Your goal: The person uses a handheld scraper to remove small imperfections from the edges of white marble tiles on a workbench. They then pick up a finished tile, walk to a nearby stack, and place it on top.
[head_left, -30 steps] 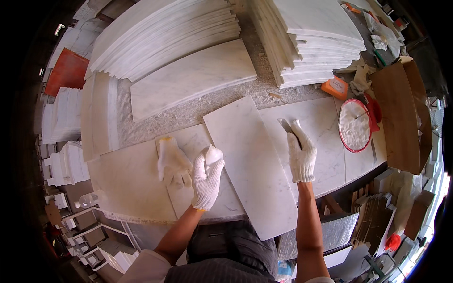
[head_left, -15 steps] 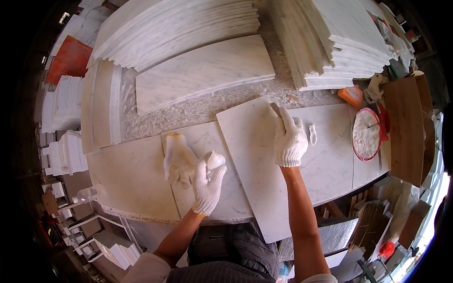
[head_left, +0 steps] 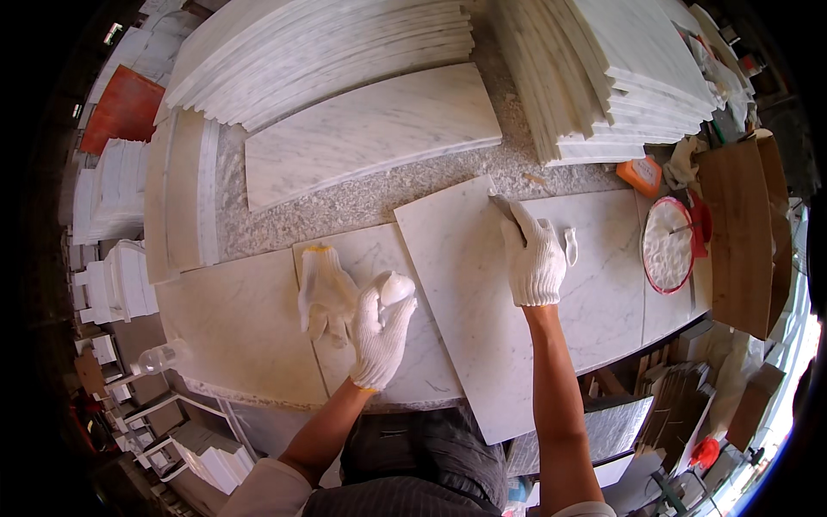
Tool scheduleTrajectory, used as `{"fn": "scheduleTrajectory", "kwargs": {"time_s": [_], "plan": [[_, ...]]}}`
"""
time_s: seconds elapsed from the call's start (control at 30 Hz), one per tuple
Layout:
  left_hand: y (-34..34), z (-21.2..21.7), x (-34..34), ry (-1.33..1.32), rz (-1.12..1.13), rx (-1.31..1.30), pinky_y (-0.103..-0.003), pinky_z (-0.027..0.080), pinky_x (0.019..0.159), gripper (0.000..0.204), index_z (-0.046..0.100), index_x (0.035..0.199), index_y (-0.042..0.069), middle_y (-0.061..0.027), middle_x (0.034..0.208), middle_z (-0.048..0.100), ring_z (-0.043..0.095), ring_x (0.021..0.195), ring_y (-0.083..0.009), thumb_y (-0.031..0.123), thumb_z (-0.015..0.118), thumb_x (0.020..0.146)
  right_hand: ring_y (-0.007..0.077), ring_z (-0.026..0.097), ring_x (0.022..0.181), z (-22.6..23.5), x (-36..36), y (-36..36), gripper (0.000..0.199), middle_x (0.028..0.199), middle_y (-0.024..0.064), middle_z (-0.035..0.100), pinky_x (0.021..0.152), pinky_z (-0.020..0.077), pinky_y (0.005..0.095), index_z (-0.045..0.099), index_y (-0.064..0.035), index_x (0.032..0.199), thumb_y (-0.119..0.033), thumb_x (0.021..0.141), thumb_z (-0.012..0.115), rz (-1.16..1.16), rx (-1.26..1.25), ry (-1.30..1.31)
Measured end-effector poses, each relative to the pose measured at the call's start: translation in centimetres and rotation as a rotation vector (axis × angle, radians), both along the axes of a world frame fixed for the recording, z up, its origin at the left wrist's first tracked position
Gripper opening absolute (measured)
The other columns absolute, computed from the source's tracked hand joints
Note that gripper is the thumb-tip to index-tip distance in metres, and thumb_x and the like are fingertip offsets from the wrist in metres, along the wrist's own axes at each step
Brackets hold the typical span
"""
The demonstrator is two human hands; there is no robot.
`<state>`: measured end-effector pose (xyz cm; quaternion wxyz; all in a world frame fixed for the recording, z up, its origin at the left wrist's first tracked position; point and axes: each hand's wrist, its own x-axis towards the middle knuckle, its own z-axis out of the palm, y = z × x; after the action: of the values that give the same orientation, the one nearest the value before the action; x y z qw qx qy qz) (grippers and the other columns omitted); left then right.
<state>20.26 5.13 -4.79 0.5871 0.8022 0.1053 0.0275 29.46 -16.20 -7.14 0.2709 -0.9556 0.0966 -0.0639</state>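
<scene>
A large white marble slab (head_left: 500,302) lies tilted across the desk (head_left: 233,319), its far corner near the middle of the desk and its near corner hanging out past the desk's front edge, above the person's lap. The right hand (head_left: 534,258), in a white knit glove, rests on the upper part of this slab with its fingers closed around a thin tool (head_left: 502,205) whose tip touches the stone near the far corner; what kind of tool it is cannot be told. The left hand (head_left: 379,332), also gloved, is raised just left of the slab and grips a small white lump (head_left: 394,287), perhaps a wad of cloth or putty, between fingers and thumb. Beside it a spare white glove with a yellow cuff (head_left: 323,289) lies flat on a smaller marble tile (head_left: 388,379). To the right, on the desk, stands a round red-rimmed bowl of white powder (head_left: 670,246), with an orange block (head_left: 639,175) just beyond it. Stacks of marble slabs (head_left: 345,43) fill the far side, and one long slab (head_left: 370,133) lies alone before them.
</scene>
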Motion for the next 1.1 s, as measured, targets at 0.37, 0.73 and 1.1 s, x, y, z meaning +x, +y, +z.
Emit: {"fn": "scheduleTrajectory", "kwargs": {"time_s": [0.37,0.73,1.1], "plan": [[-0.2,0.6,0.2,0.008,0.011,-0.016,-0.027,0.050,0.084,0.033,0.054,0.119,0.001,-0.0060,0.109,0.061,0.058,0.096,-0.0127,0.001,0.066,0.088,0.0270,0.064,0.081,0.3,0.0,-0.2,0.032,0.085,0.0098,0.065,0.092,0.0373,0.0456,0.065,-0.0216,0.123,-0.031,0.092,0.059,0.000,0.032,0.092],[-0.4,1.2,4.2,0.000,0.008,0.024,-0.029,0.051,0.085,0.032,0.056,0.118,-0.001,-0.0073,0.109,0.062,0.060,0.100,-0.0154,0.000,0.067,0.088,0.0295,0.064,0.079,-0.4,-0.4,-1.0,0.030,0.086,0.0117,0.064,0.086,0.0433,0.0445,0.066,-0.0199,0.120,-0.029,0.092,0.058,0.051,-0.079,0.032],[-0.1,-1.8,9.6,-0.302,-0.165,0.280,-0.034,0.050,0.088,0.033,0.059,0.118,0.001,-0.0130,0.108,0.063,0.062,0.098,-0.0265,0.004,0.069,0.086,0.0302,0.064,0.074,0.6,0.0,-0.6,0.031,0.083,0.0116,0.062,0.061,0.0505,0.0431,0.062,-0.0267,0.123,-0.027,0.092,0.058,0.079,-0.069,0.148]]}}
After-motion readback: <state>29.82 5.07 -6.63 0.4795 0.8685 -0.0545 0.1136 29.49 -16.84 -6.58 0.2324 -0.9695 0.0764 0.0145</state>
